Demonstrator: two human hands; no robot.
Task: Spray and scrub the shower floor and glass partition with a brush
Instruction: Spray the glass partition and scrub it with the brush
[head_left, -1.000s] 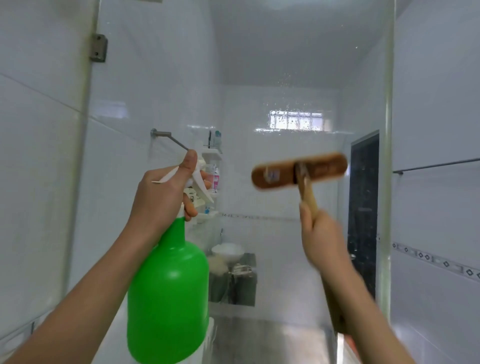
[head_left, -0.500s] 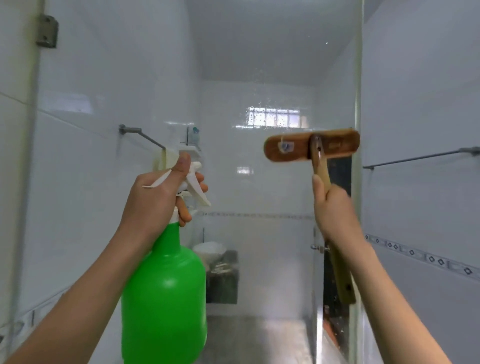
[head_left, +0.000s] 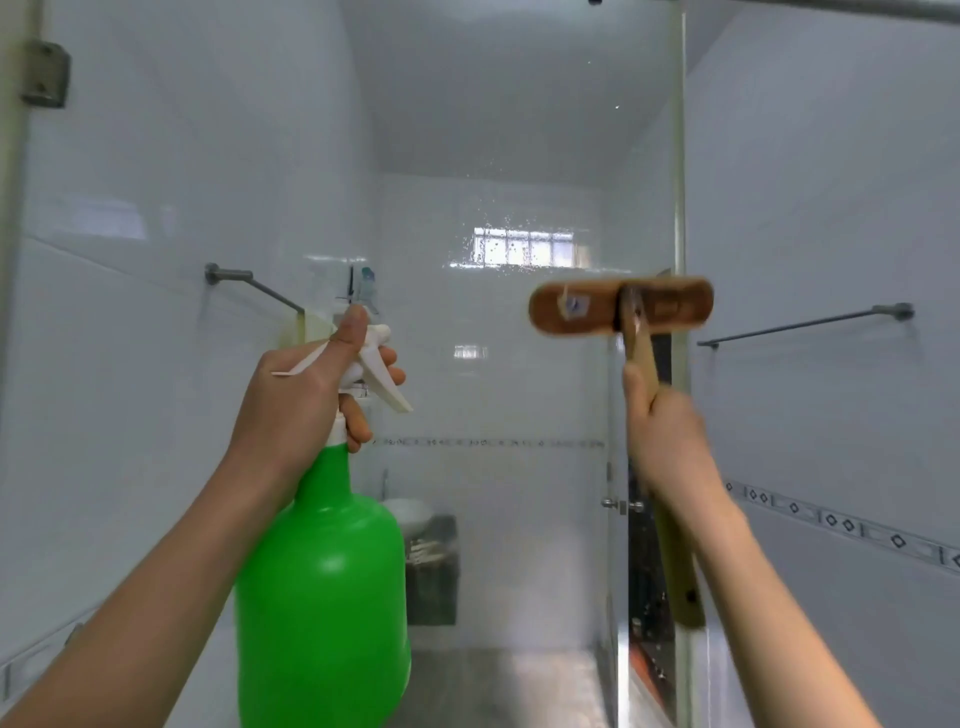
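**Green bottle raised, brush at the glass**

Green plastic fills the near foreground: the spray bottle (head_left: 322, 587) is held upright by the left hand (head_left: 306, 395). Its fingers are wrapped round the white neck, with the thumb laid over the spray head and the forefingers curled on the trigger. The right hand (head_left: 670, 441), a little blurred, is closed round the wooden handle of the brush (head_left: 621, 307), with the thumb pointing up the shaft. The handle's lower end hangs down past the wrist.

The brush head lies level with its wooden back toward the person, so the bristles face the glass partition (head_left: 519, 156) near its right edge. Whether they are actually pressing on the pane cannot be told. Fine droplets speckle the glass higher up, thickest in front of the small window (head_left: 524, 248) in the far wall.

This looks like the partition stage, scrubbing a patch that has been wetted. The next move probably calls for firm pressure and level strokes across the pane, kept clear of the bare glass edge. A fresh squeeze of the trigger would suit any dry spots.

The grey shower floor (head_left: 498, 680) shows low down and far from both tools. Further back are a towel rail (head_left: 249, 283) and a basin (head_left: 405, 512).
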